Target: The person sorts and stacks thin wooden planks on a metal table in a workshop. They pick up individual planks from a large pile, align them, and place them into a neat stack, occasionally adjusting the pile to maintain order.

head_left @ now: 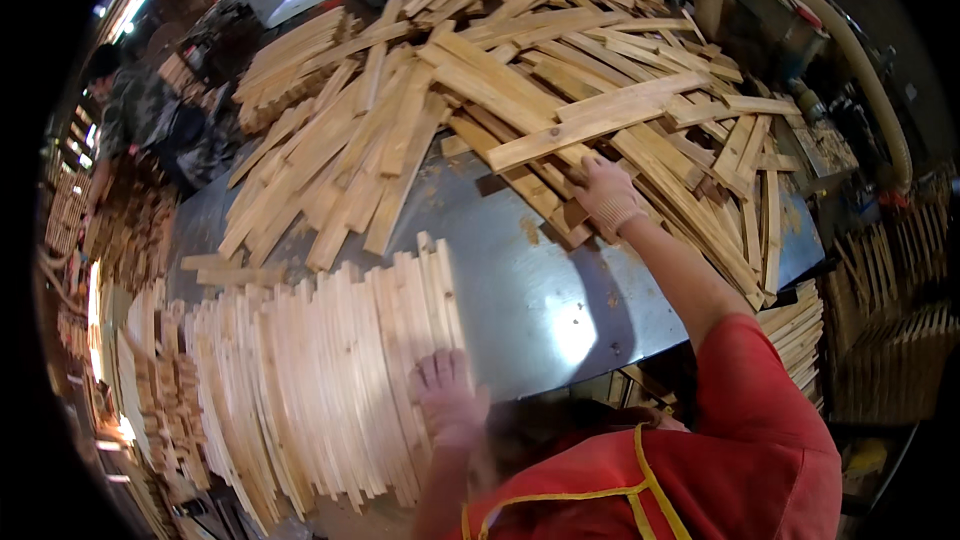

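Note:
My right hand, in a light glove with a knit cuff, reaches to the near side of a loose heap of wooden slats. Its fingers are bent round the near end of one slat, and part of the grip is hidden. At the front left, many pale slats stand on edge, packed side by side in a row. My left hand, slightly blurred, lies with fingers stretched over the right end of this row.
The heap and row share a metal-topped table dusted with wood chips. A neater stack of slats stands at the back left. A co-worker is beyond the table's left edge. A thick hose curves by machinery at the far right.

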The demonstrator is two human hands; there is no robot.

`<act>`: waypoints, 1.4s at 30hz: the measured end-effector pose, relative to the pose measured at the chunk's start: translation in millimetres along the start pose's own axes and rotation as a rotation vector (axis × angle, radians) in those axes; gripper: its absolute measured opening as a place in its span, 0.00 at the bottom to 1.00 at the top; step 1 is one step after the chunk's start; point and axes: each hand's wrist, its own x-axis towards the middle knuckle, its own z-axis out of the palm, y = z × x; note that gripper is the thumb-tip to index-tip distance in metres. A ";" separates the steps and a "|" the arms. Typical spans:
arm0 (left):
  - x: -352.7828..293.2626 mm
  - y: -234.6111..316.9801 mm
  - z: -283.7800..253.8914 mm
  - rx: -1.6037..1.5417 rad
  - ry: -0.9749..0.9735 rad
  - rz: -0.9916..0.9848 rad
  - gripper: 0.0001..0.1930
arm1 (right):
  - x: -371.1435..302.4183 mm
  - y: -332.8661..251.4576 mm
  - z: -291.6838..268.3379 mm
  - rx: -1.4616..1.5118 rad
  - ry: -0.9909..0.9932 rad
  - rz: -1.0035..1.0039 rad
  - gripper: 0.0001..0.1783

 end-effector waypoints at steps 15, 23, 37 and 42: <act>-7.4 -14.4 38.4 -0.038 0.031 -0.027 0.48 | -243.6 -81.2 39.4 0.495 -1.071 -0.123 0.47; -5.0 -13.0 45.8 0.119 0.022 0.009 0.49 | -218.4 -94.7 27.7 0.835 -0.994 -0.405 0.27; -4.7 -0.5 23.5 0.123 0.044 0.030 0.45 | -171.1 168.3 -49.6 0.126 -0.250 0.422 0.32; -9.4 -4.5 38.8 0.045 0.088 0.014 0.51 | -289.1 117.8 -79.1 0.525 -0.257 0.454 0.39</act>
